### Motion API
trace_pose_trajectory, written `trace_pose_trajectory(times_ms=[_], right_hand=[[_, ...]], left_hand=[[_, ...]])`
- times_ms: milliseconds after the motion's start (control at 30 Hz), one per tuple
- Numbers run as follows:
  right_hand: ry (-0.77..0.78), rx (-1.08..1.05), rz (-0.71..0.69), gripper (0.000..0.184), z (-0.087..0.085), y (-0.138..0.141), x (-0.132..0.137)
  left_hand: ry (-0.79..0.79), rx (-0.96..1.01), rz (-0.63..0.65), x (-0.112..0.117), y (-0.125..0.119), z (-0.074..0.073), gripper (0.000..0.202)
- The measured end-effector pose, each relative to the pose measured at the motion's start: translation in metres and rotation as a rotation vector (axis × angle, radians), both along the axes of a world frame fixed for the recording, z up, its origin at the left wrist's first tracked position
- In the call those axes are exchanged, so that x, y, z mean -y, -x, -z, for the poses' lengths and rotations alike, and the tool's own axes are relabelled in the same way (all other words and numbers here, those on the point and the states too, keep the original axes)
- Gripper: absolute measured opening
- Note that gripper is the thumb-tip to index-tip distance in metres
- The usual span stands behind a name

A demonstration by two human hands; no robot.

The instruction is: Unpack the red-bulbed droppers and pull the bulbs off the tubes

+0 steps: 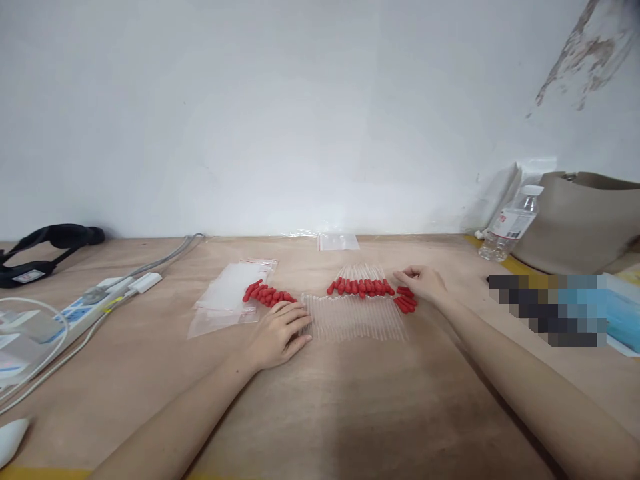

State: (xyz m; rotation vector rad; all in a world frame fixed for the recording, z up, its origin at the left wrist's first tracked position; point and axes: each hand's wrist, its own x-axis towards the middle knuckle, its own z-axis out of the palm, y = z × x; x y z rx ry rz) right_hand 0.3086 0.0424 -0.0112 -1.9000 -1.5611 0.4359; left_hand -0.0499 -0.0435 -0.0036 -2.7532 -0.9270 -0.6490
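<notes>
A row of thin clear tubes (355, 319) lies side by side on the wooden table. Behind it is a row of assembled droppers (360, 287) with red rubber bulbs towards me. My left hand (283, 333) rests at the left end of the clear tubes, fingers laid out and slightly bent. Beyond its knuckles is a pile of loose red bulbs (267, 293), partly on clear zip bags (225, 293). My right hand (423, 283) is beside the right end of the droppers, fingers loosely curved, with nothing visible in them. Just below its fingertips sit several red bulbs (405, 303).
A small clear bag (339, 242) lies by the wall. At left are a power strip (80, 313) with cables, a black strap-like device (45, 250) and a white object (11, 440). A water bottle (510, 223), a beige bag (575, 220) and a blue packet (623, 313) stand right.
</notes>
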Motion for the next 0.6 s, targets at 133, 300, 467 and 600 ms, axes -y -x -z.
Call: trace_pose_trajectory(times_ms=[133, 300, 467, 600], right_hand=[[0.103, 0.132, 0.05, 0.034, -0.015, 0.022, -0.004], [0.235, 0.204, 0.054, 0.034, -0.023, 0.035, -0.009], [0.281, 0.234, 0.068, 0.026, -0.023, 0.038, -0.016], [0.284, 0.232, 0.069, 0.021, -0.027, 0.041, -0.017]], left_hand=[[0.007, -0.022, -0.009, -0.002, 0.003, 0.002, 0.029], [0.017, -0.053, 0.007, -0.003, 0.007, -0.001, 0.03], [-0.005, -0.033, 0.021, -0.002, 0.006, -0.003, 0.03], [-0.05, -0.006, 0.036, -0.002, 0.003, -0.001, 0.027]])
